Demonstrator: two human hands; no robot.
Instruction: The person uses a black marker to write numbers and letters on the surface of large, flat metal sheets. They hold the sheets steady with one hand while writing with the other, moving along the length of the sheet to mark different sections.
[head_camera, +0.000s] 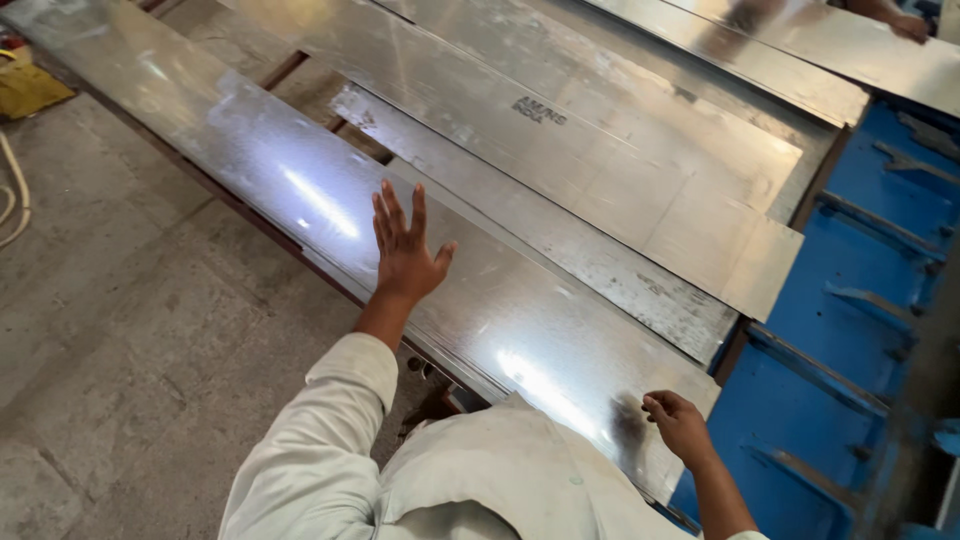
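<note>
Sheet metal fills most of the view: several long galvanized strips lie side by side and partly overlapping, running from the upper left down toward the lower right. The nearest steel sheet (300, 190) serves as the landmark; it is bright with glare and its lower end sits just in front of the person's chest.

The left hand (405, 250) rests flat on the near sheet about midway along it, fingers spread wide and palm down, gripping nothing. The right hand (678, 425) sits at the sheet's lower end near its far edge, fingers curled loosely with the tips touching the surface; whether it pinches the edge cannot be told. The two hands are well apart.

Beyond the near sheet lies a narrower strip (560, 240), and beyond that a wider sheet (600, 150) overlapping it. To the right of the sheet's lower end stands a blue metal frame (860, 300). On the near side of the sheet is a concrete floor (120, 300). Another person's hand (908, 25) shows far beyond, at the top right corner.
</note>
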